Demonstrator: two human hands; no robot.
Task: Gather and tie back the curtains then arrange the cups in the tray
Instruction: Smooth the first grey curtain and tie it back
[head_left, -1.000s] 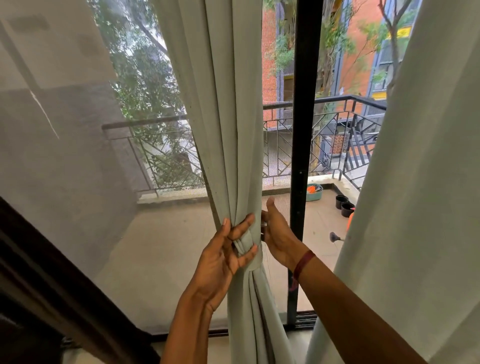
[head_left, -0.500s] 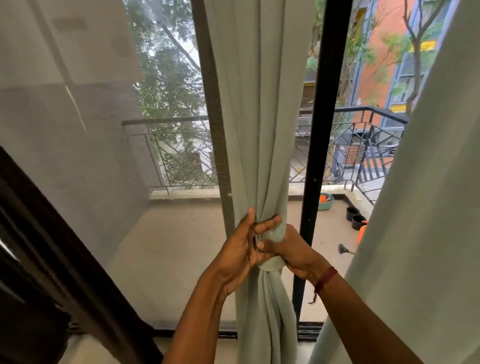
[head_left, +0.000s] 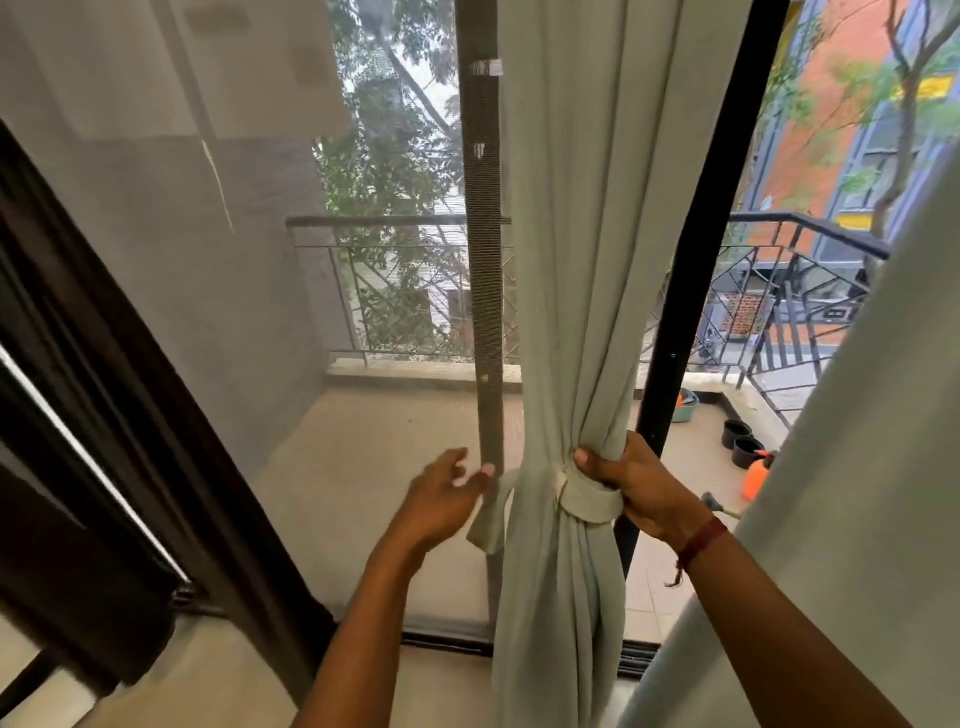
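Left hand (head_left: 445, 498): seen left of the bundle, fingers loosely curled with daylight between them, nothing clamped; the fingertips are just beside, perhaps touching, the loose tail of the tie band. Actual contact cannot be told through the blur.

Tie band tail (head_left: 492, 512): a short flat strip hung off the left edge of the bundle, limp and light. It is judged best taken near its free end, pinched flat.

Curtain (head_left: 571, 322): pale green, gathered into one column in front of the balcony door, between the grey mesh strip (head_left: 485, 260) and the black door frame (head_left: 691, 270). Soft, folded, light for its bulk; likely to spring apart if released before the band is fastened.

Tie band (head_left: 589, 501): wrapped around the bundle at its narrowest point, lying snug and flat. Soft cloth, not slippery by the look of it.

Right hand (head_left: 641, 491): closed on the right edge of the bundle, thumb across the front just above the band, fingers behind. The gather is held here.

Second curtain (head_left: 852, 467): hanging loose at the right edge of view, not yet gathered.

Cups and tray: not in view.
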